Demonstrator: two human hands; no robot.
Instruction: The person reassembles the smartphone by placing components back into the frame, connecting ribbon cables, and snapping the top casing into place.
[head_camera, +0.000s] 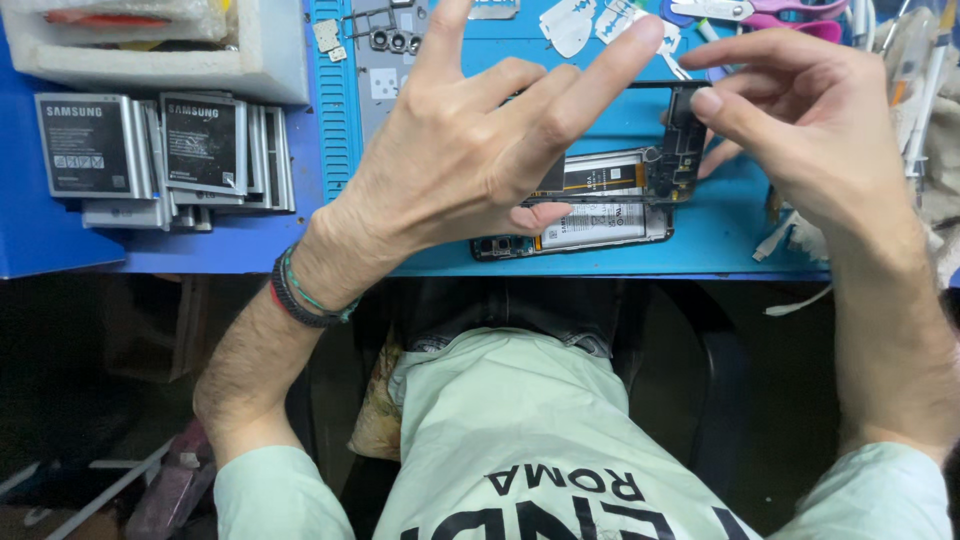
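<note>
My left hand (470, 150) is raised over the blue work mat (720, 235) with its fingers spread, its thumb and a bent finger pinching the left end of a thin black phone frame (680, 130). At the frame's right end, around the camera cut-out, my right hand (810, 120) grips it with thumb and forefinger. Under the frame lies an opened phone (600, 225) with its battery and circuit board showing. My left palm hides much of both.
Several flat grey phone batteries (160, 155) lie stacked on the left of the blue table. A white foam box (265, 60) sits at the back left. Small metal parts (395, 40), white plastic picks (570, 25) and pink-handled scissors (790, 15) lie along the far edge.
</note>
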